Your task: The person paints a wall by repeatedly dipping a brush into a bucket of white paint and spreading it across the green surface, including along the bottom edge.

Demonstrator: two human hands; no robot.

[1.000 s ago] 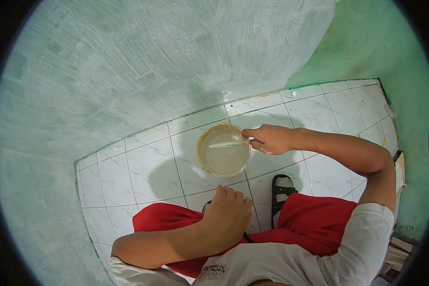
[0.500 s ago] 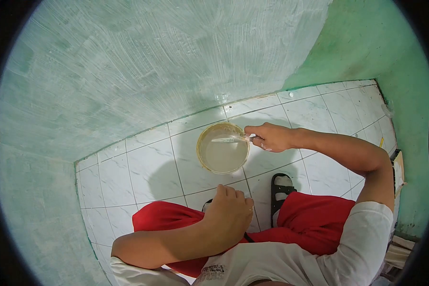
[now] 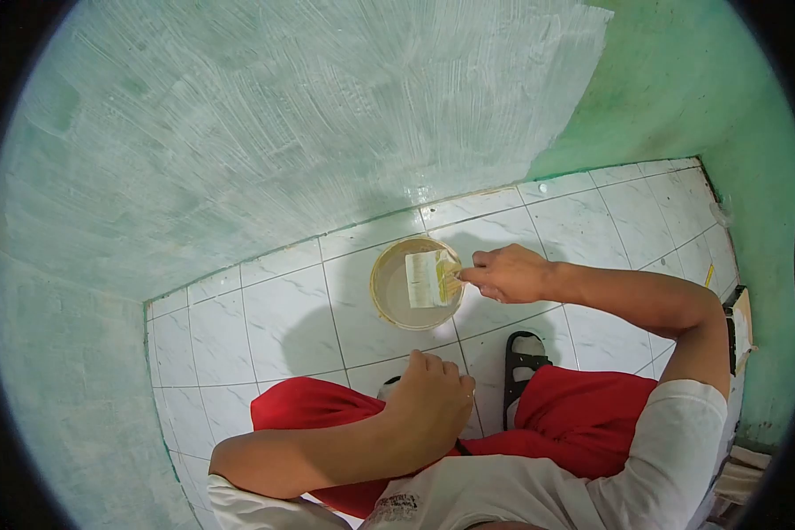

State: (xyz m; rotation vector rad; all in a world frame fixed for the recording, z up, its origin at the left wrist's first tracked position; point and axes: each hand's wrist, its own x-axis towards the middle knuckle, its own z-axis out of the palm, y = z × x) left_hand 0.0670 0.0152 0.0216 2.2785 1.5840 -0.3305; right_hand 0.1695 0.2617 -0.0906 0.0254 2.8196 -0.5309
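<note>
My right hand grips the handle of a wide paintbrush. The brush lies flat-side up over the right half of a round bucket, its pale bristles pointing left. Whitish liquid fills the bucket, which stands on the tiled floor. Below the bucket my left hand rests near my knee, back of the hand up, its fingers curled down. Whatever its fingertips touch is hidden.
A wall with whitish streaks over green rises beyond the floor. Bare green wall stands at the right. My sandalled foot is below the bucket. A box-like object lies at the right edge.
My right hand has turned the brush from edge-on to its broad face and moved slightly down. The view has shifted a little. My left hand keeps its pose.
</note>
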